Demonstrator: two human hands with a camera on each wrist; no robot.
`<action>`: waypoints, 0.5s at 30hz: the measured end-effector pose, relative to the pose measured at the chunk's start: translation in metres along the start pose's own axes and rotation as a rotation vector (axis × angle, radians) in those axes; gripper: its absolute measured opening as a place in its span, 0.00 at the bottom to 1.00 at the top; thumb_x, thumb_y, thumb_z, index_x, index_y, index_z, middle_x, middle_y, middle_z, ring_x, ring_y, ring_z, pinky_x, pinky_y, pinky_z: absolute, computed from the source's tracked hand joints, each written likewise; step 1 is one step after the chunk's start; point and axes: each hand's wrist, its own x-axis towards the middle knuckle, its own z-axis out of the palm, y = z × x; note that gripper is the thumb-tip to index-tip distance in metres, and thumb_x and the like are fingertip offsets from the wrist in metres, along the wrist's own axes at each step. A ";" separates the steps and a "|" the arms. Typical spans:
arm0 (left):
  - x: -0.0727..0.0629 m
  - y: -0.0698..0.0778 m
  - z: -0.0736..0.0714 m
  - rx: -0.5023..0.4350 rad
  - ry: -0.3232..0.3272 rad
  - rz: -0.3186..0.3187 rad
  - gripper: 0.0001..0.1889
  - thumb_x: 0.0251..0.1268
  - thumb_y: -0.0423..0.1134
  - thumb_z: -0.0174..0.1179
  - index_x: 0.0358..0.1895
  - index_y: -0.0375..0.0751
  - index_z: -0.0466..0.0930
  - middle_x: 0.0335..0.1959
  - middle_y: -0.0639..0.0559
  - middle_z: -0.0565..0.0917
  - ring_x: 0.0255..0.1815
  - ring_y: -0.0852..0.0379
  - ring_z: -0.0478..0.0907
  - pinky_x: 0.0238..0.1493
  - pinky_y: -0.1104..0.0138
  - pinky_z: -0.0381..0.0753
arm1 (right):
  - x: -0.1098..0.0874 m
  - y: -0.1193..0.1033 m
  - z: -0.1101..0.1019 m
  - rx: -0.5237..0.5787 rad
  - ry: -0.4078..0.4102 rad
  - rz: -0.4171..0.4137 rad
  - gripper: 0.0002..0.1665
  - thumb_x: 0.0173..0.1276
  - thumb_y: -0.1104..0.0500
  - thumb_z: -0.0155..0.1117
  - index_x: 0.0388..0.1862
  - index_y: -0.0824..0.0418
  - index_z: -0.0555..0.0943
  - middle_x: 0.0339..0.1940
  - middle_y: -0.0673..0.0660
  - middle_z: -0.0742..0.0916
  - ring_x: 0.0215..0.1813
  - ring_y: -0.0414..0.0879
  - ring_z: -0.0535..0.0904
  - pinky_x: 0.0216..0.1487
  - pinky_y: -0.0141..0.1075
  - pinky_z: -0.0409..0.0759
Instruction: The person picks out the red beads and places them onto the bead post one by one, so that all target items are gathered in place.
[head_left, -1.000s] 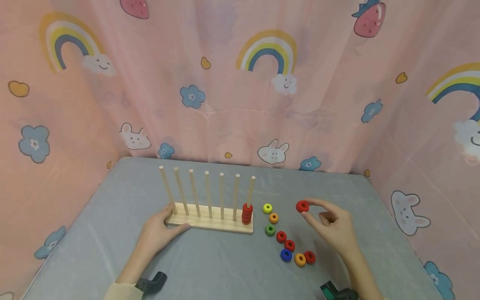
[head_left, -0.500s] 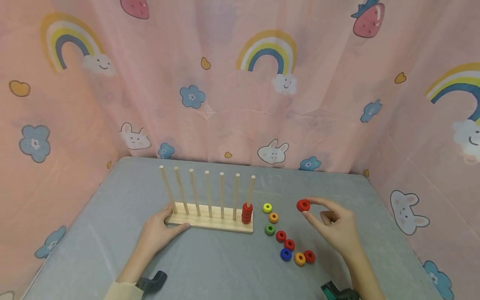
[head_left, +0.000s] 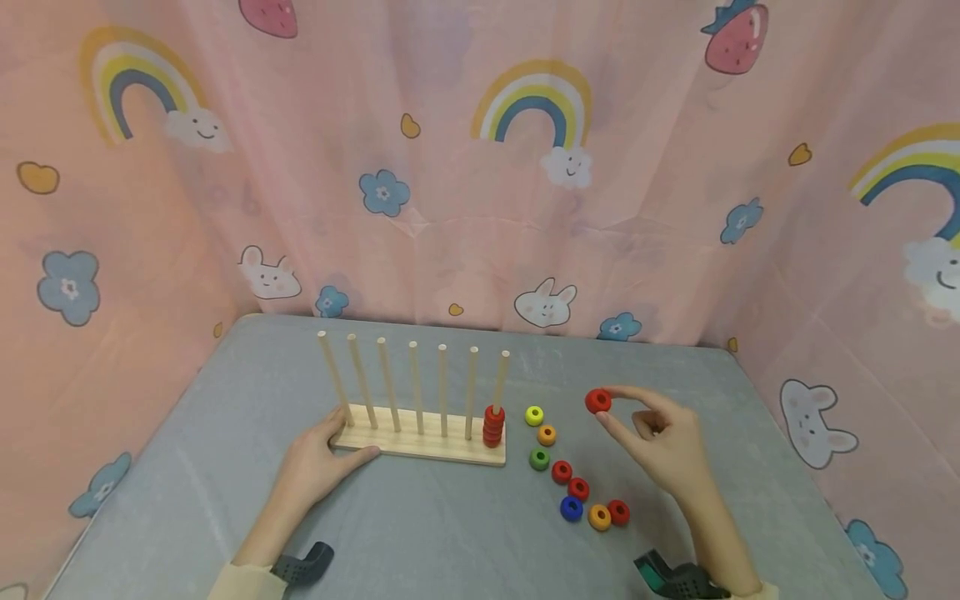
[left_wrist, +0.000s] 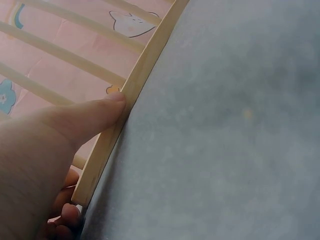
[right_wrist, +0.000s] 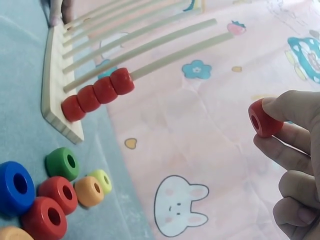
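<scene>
Pinching by the sides seems best, hole (right_wrist: 257, 122) uncovered — the red bead (head_left: 593, 402) is held so by the right hand (head_left: 663, 442), right of the rack (head_left: 432, 442), which is gripped at left by the left hand (head_left: 317, 468) — firmly, ideally.

Here the rack (head_left: 431, 446) is standing on the table (head_left: 420, 525), four beads (head_left: 492, 428) sitting on its rightmost peg (head_left: 501, 383)! The left hand (head_left: 321, 462) is gripping its left end; eight loose beads (head_left: 537, 464) are lying to its right, the right hand (head_left: 666, 439) holding another bead (head_left: 593, 407) above the table, the curtain (head_left: 465, 250) hanging behind.
</scene>
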 end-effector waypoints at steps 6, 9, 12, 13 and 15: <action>0.000 0.000 0.000 0.006 0.000 0.001 0.54 0.61 0.67 0.73 0.78 0.29 0.67 0.80 0.35 0.68 0.78 0.30 0.66 0.75 0.37 0.70 | 0.006 -0.003 0.008 0.029 -0.010 -0.022 0.23 0.58 0.71 0.82 0.52 0.57 0.91 0.09 0.49 0.60 0.15 0.25 0.49 0.11 0.33 0.51; -0.001 0.000 0.000 0.008 0.000 -0.002 0.54 0.61 0.67 0.73 0.78 0.29 0.67 0.80 0.35 0.68 0.78 0.30 0.66 0.75 0.37 0.70 | 0.010 -0.005 0.013 0.040 -0.014 -0.046 0.22 0.58 0.70 0.82 0.51 0.57 0.91 0.10 0.48 0.61 0.15 0.27 0.50 0.11 0.32 0.51; 0.000 -0.001 0.000 0.010 -0.001 -0.006 0.54 0.61 0.67 0.73 0.78 0.29 0.67 0.80 0.35 0.68 0.79 0.29 0.66 0.75 0.37 0.69 | 0.015 -0.009 0.017 0.055 -0.020 -0.073 0.22 0.59 0.70 0.82 0.51 0.57 0.91 0.10 0.48 0.61 0.16 0.28 0.50 0.11 0.32 0.52; 0.000 -0.001 0.000 0.009 -0.001 -0.007 0.54 0.61 0.67 0.73 0.78 0.29 0.67 0.80 0.35 0.68 0.79 0.29 0.66 0.75 0.37 0.69 | 0.016 -0.010 0.019 0.061 -0.023 -0.081 0.22 0.59 0.70 0.81 0.52 0.57 0.91 0.10 0.48 0.61 0.16 0.28 0.50 0.12 0.33 0.52; 0.000 -0.001 0.001 0.009 -0.003 -0.009 0.55 0.61 0.68 0.73 0.78 0.30 0.67 0.80 0.35 0.68 0.78 0.29 0.66 0.75 0.37 0.69 | 0.018 -0.013 0.021 0.071 -0.029 -0.086 0.21 0.60 0.70 0.81 0.52 0.56 0.91 0.10 0.48 0.61 0.16 0.27 0.51 0.11 0.32 0.53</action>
